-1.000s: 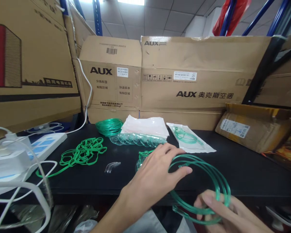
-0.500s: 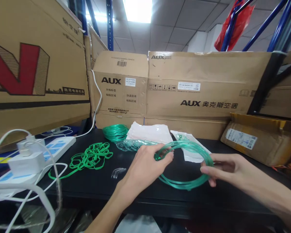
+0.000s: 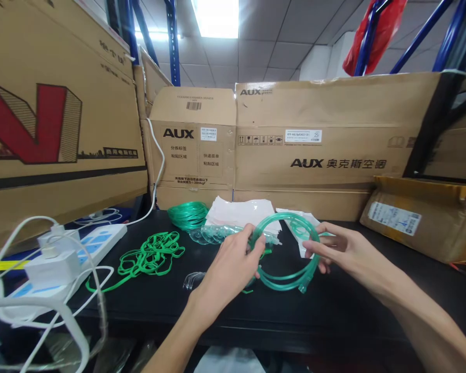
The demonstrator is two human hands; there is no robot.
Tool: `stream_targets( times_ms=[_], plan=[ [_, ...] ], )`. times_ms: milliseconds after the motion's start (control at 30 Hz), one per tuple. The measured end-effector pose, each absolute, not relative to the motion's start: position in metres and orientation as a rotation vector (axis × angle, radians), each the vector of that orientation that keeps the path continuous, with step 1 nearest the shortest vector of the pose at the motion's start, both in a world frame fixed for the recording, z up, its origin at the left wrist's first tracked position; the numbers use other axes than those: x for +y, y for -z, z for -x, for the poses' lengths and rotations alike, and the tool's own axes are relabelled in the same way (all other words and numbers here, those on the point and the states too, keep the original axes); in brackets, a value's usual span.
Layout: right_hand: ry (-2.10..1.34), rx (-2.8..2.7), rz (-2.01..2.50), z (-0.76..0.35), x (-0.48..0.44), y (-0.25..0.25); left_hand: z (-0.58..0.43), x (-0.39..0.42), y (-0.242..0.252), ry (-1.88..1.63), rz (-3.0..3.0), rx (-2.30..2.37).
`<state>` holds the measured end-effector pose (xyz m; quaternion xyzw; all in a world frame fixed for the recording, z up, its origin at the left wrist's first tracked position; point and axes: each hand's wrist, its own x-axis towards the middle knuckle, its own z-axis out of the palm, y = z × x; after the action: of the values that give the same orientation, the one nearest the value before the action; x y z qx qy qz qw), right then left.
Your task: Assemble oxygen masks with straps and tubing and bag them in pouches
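Observation:
Both hands hold a loose coil of green clear tubing (image 3: 285,284) above the black tabletop (image 3: 155,300). My left hand (image 3: 236,256) pinches its left side, and my right hand (image 3: 332,246) grips its right side. A small connector end (image 3: 303,287) shows at the coil's bottom. Behind my left hand lie several clear green masks (image 3: 217,234) and a larger coil of green tubing (image 3: 187,215). To the left is a tangled heap of green elastic cord (image 3: 151,254). A small bunch of thin metal strips (image 3: 192,280) lies beside my left wrist.
White plastic bags (image 3: 241,210) lie at the back, with another packet (image 3: 301,243) behind the coil. On the left stands a power strip (image 3: 104,239) with plugs and looping white cables (image 3: 75,316). Cardboard boxes (image 3: 326,109) wall the back; a taped carton (image 3: 423,223) sits right.
The tubing coil has shifted a little left and up and looks narrower, as my right hand has come closer to the left one. The camera view has shifted slightly.

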<state>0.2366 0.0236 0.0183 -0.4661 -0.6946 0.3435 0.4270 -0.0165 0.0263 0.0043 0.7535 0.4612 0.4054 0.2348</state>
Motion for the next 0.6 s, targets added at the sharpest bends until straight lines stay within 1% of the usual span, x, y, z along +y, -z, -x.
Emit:
stream_targets(
  times_ms=[167,300,433,600],
  plan=[
    [-0.862,-1.67,1.124,-0.244,0.027,-0.02,0.018,0.025,-0.009,-1.236,-1.977,1.104],
    [-1.005,-1.637,1.053,-0.238,0.029,-0.015,0.03,0.024,-0.018,-1.338,-1.98,1.104],
    [-1.137,-1.608,0.947,-0.227,0.031,-0.009,0.063,0.034,-0.036,-1.426,-2.044,1.244],
    [-1.106,-1.556,0.929,-0.228,0.034,-0.01,0.118,0.068,-0.066,-1.554,-2.053,1.507]
  ],
)
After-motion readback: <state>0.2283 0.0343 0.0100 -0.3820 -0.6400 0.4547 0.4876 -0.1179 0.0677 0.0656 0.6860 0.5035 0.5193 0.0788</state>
